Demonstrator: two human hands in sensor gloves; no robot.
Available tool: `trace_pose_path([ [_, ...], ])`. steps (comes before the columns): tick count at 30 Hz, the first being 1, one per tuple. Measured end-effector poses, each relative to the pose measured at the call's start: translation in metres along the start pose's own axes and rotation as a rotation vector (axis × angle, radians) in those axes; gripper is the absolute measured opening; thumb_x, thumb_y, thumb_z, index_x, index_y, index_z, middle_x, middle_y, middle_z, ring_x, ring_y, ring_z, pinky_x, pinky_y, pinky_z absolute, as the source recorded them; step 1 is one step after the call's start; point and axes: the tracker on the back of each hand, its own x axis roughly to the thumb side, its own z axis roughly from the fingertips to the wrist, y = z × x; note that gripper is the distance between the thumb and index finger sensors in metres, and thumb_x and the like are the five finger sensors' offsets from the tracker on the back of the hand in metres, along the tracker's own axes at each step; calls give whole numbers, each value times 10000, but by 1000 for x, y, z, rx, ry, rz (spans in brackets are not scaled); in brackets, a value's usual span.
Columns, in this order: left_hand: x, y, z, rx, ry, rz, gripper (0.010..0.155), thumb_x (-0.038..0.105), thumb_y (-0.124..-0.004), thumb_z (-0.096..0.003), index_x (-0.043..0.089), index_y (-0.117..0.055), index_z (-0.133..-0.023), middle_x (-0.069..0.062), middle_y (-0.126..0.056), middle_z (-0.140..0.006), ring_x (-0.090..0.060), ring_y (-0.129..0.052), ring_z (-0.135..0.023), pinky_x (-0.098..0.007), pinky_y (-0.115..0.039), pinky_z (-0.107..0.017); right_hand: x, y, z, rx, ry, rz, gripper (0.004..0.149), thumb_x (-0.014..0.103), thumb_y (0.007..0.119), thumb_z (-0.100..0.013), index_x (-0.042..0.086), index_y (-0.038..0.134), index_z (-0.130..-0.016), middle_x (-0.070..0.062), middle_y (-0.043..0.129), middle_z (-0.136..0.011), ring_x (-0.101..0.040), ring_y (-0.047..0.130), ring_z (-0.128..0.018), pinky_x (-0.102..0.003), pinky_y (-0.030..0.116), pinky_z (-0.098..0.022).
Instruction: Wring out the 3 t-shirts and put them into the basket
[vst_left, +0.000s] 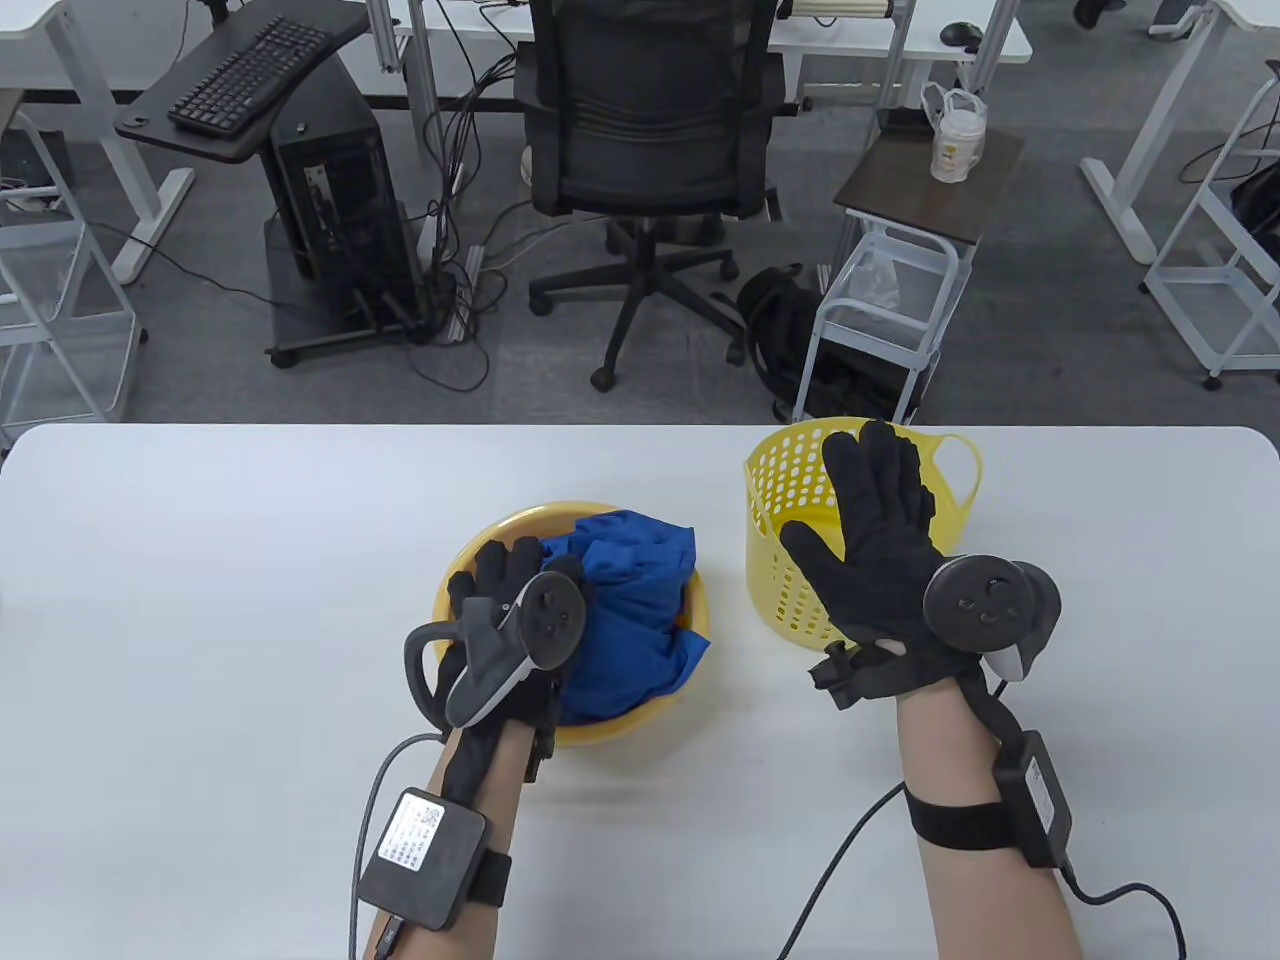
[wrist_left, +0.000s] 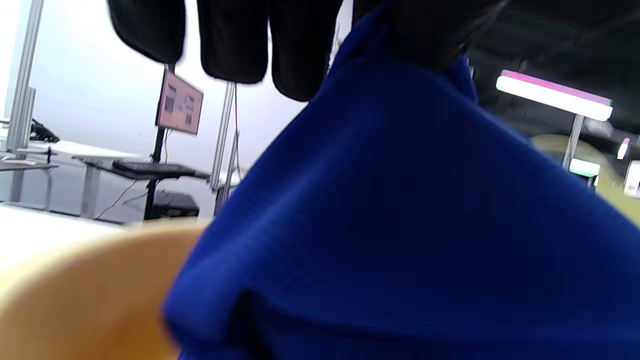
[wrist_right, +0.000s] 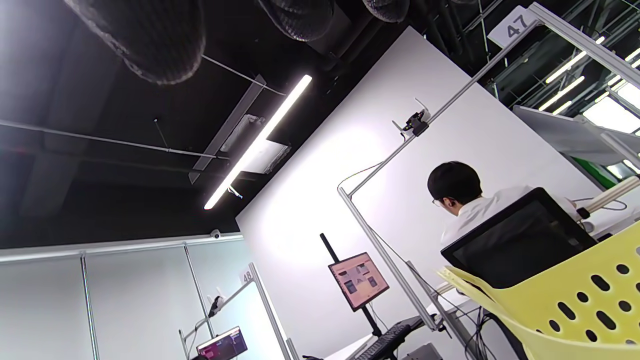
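A heap of blue t-shirts (vst_left: 640, 600) fills a yellow bowl (vst_left: 620, 725) at the middle of the white table. My left hand (vst_left: 505, 580) reaches into the bowl's left side and grips the blue cloth. In the left wrist view the blue t-shirt (wrist_left: 400, 225) rises in a peak to my gloved fingers (wrist_left: 230, 40) above the bowl's rim (wrist_left: 90, 290). A yellow perforated basket (vst_left: 780, 590) stands to the right. My right hand (vst_left: 880, 520) hovers over it with fingers spread and holds nothing. The basket's rim (wrist_right: 575, 305) shows in the right wrist view.
The white table (vst_left: 200, 600) stretches wide on both sides of the bowl and basket. Beyond its far edge stand a black office chair (vst_left: 640, 130) and a small white cart (vst_left: 890, 300). A person (wrist_right: 465, 195) sits at a desk in the background.
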Motion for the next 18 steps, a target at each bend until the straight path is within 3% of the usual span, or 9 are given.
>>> trace_pose_path([
  [4, -2, 62, -10, 138, 27, 3, 427, 478, -705, -603, 361, -754, -1011, -38, -768, -1148, -364, -791, -1009, -575, -707, -711, -5, 3, -1, 25, 15, 4, 805, 523, 717, -609, 51, 376, -1165, -427, 240, -1142, -734, 220, -942, -874, 270, -513],
  [8, -9, 124, -17, 234, 99, 260, 425, 458, -695, -614, 331, -738, -1017, -47, -785, -1130, -349, -824, -982, -562, -729, -698, -7, 7, -2, 45, 37, -22, 809, 523, 723, -610, 49, 374, -1165, -429, 240, -1140, -735, 215, -940, -875, 271, -511],
  [11, -14, 154, -16, 274, 135, 444, 428, 460, -671, -626, 331, -701, -1033, -32, -888, -1022, -304, -911, -889, -522, -782, -656, -4, 10, -2, 83, 41, -79, 843, 529, 750, -605, 45, 349, -1167, -435, 229, -1139, -740, 204, -936, -878, 266, -511],
  [15, -13, 180, -8, 307, 107, 547, 431, 469, -652, -637, 336, -671, -1045, 23, -959, -871, -233, -968, -807, -486, -817, -635, 4, 18, -2, 168, 9, -77, 958, 550, 814, -573, 41, 253, -1161, -441, 187, -1139, -743, 163, -934, -884, 243, -513],
  [18, 1, 194, 0, 294, 32, 590, 431, 472, -650, -640, 337, -666, -1048, 28, -968, -840, -213, -979, -783, -472, -827, -626, 15, 29, -1, 256, -50, -33, 1079, 594, 842, -528, 38, 150, -1141, -449, 140, -1132, -757, 137, -924, -893, 238, -511],
])
